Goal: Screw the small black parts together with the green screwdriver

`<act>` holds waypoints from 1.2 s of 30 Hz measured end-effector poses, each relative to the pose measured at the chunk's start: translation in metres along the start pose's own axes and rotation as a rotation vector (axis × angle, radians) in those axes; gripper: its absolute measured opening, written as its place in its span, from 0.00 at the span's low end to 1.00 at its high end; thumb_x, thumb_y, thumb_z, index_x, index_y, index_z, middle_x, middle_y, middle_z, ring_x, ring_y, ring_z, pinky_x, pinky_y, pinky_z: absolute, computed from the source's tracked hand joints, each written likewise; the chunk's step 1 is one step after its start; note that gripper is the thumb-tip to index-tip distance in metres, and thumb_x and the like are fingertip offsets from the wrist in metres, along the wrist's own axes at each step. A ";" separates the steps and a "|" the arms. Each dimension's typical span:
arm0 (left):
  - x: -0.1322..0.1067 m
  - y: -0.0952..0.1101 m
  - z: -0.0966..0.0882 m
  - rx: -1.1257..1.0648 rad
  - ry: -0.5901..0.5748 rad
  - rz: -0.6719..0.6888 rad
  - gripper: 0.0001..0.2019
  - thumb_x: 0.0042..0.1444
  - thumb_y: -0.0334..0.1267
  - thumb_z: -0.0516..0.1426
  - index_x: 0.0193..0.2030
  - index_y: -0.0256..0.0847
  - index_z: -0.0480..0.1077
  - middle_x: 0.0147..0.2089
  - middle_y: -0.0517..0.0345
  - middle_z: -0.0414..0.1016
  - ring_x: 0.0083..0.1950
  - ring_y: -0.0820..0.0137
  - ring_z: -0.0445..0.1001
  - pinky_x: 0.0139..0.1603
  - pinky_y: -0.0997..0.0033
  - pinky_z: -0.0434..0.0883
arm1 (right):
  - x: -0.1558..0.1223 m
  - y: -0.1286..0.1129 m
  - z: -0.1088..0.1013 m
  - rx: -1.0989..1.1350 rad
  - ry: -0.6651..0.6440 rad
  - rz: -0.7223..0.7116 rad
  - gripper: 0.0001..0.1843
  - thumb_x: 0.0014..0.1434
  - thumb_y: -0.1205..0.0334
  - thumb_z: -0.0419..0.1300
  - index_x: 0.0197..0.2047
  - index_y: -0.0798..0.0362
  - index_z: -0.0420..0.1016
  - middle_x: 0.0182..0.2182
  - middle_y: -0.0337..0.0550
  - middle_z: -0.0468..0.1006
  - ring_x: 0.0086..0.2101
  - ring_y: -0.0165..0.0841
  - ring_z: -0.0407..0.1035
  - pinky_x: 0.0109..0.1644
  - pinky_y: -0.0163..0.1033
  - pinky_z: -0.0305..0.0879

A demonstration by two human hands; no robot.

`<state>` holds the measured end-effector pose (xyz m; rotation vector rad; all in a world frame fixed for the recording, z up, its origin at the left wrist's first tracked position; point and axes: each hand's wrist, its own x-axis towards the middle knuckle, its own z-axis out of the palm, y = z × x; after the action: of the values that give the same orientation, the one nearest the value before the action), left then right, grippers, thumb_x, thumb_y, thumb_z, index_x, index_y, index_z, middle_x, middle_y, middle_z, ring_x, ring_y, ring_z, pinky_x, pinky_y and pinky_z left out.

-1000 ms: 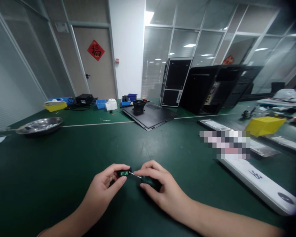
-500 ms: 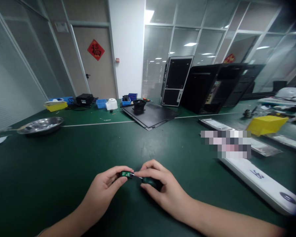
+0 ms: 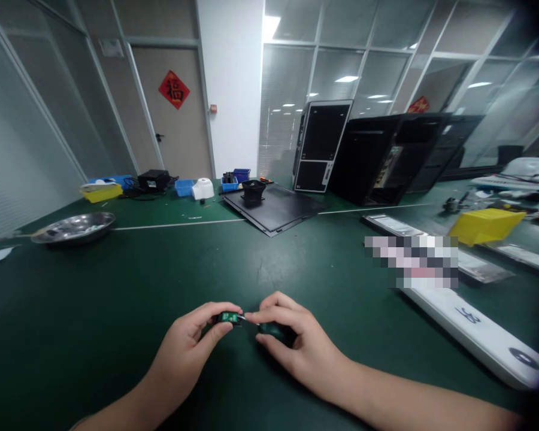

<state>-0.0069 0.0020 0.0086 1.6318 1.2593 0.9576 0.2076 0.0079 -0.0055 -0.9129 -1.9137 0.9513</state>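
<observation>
My left hand [image 3: 184, 342] pinches a small black module with a green circuit board [image 3: 228, 317] between thumb and fingers. My right hand [image 3: 303, 347] grips a screwdriver by its dark green handle [image 3: 276, 333]. The screwdriver's thin metal shaft [image 3: 250, 319] runs left, and its tip meets the module's right end. The fingers hide most of the handle and part of the module. Both hands are low over the green work mat [image 3: 117, 299].
A steel bowl [image 3: 74, 227] sits at the left of the bench. Farther back lie a flat black panel [image 3: 273, 209] and small blue bins [image 3: 229, 184]. Computer cases [image 3: 323, 146] stand beyond. On the right are a yellow bin [image 3: 485, 226] and a long white board [image 3: 471, 335].
My left hand and the module have shifted slightly right, closer to the screwdriver. The view has tilted slightly. Both grips look unchanged.
</observation>
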 end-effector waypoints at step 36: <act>0.001 -0.011 0.003 -0.342 0.030 -0.193 0.11 0.53 0.45 0.64 0.41 0.44 0.80 0.42 0.53 0.83 0.44 0.60 0.79 0.48 0.65 0.75 | -0.005 -0.023 -0.003 0.106 -0.164 -0.164 0.12 0.67 0.61 0.53 0.41 0.55 0.77 0.34 0.47 0.80 0.35 0.31 0.74 0.42 0.35 0.68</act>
<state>-0.0073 0.0038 -0.0025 1.2133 1.1746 1.0155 0.2069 -0.0056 0.0135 -0.6221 -2.0198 1.0444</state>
